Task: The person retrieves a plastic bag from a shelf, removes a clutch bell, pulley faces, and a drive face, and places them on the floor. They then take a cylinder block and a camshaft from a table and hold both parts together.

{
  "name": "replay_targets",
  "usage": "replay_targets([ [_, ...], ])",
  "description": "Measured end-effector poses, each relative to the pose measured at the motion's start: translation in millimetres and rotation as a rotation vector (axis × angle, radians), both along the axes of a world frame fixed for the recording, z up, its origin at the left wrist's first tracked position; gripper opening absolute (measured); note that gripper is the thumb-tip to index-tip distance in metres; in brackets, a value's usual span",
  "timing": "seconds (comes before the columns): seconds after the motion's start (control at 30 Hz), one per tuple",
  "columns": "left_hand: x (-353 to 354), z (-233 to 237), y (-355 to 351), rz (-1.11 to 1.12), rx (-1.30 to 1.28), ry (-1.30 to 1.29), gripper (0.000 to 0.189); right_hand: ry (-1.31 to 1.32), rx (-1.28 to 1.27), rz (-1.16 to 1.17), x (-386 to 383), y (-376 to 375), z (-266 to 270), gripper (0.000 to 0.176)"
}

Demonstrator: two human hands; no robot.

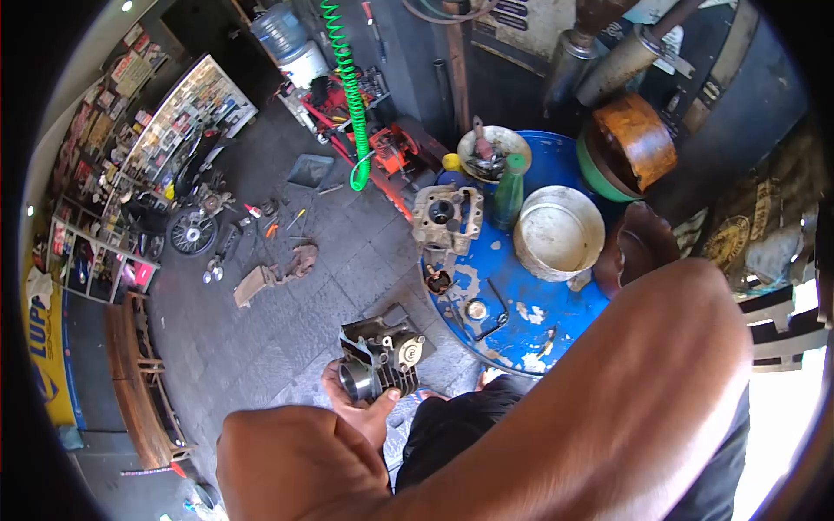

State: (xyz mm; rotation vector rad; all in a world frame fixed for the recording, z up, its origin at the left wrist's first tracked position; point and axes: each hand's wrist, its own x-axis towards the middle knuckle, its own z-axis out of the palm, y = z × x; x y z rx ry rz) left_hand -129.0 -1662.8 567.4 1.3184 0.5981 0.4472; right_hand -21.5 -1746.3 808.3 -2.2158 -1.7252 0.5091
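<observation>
My left hand (369,417) is wrapped round a finned motorcycle engine cylinder (395,376), its thumb on the fins and its fingers by the round bore. The cylinder is tilted, with the shiny bore facing left, above the floor beside the blue drum. My right forearm crosses close to the camera, elbow at the right. My right hand (295,456) is bent at the wrist and looks closed; most of its fingers are hidden. On the blue drum top (512,300) lie an engine casting (447,217), a small piston-like part (439,280) and a bent metal tool (495,323).
A white tub (559,234), a green bottle (510,195) and a bowl of tools (493,143) stand on the drum. A green coiled hose (347,87) hangs beyond. A rag (278,273), hand tools and a wheel (191,231) are on the floor. A wooden bench (135,391) stands left.
</observation>
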Motion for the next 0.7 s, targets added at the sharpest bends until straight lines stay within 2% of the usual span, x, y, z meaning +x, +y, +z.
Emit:
replay_targets([
  [0.2, -20.1, -15.8, 27.1, 0.103, 0.104, -0.04, 0.087, -0.106, -0.131, 0.212, -3.0, 4.8, 3.4, 0.013],
  [0.43, -28.4, -15.5, 25.3, 0.194, 0.105, -0.072, 0.086, -0.137, -0.271, 0.59, 5.6, 4.6, -4.9, 0.024],
  [0.47, -25.6, -17.6, 25.5, 0.208, 0.031, -0.136, 0.086, -0.114, -0.278, 0.644, 5.8, 6.9, -11.8, 0.027],
  [0.5, -28.8, -14.6, 26.1, 0.237, -0.01, -0.022, 0.085, -0.077, -0.271, 0.696, 5.3, 9.2, -19.7, 0.029],
  [0.53, -31.6, -23.9, 31.3, 0.241, -0.011, -0.026, 0.085, -0.033, -0.256, 0.709, 6.0, 9.4, -28.3, 0.031],
  [0.57, -39.9, -44.3, 41.6, 0.239, 0.058, 0.037, 0.084, 0.024, -0.226, 0.687, 3.5, 10.9, -41.5, 0.034],
  [0.63, -49.8, -75.5, 54.9, 0.242, 0.187, 0.161, 0.081, 0.254, 0.118, 0.276, 6.1, -12.5, -104.8, 0.024],
  [0.67, -31.6, -33.6, 39.2, 0.257, 0.053, -0.046, 0.077, 0.338, 0.124, 0.222, 13.9, -24.3, -124.9, 0.03],
  [0.7, -30.7, -35.0, 39.2, 0.272, 0.044, -0.049, 0.077, 0.42, 0.127, 0.166, 21.6, -35.9, -140.1, 0.037],
])
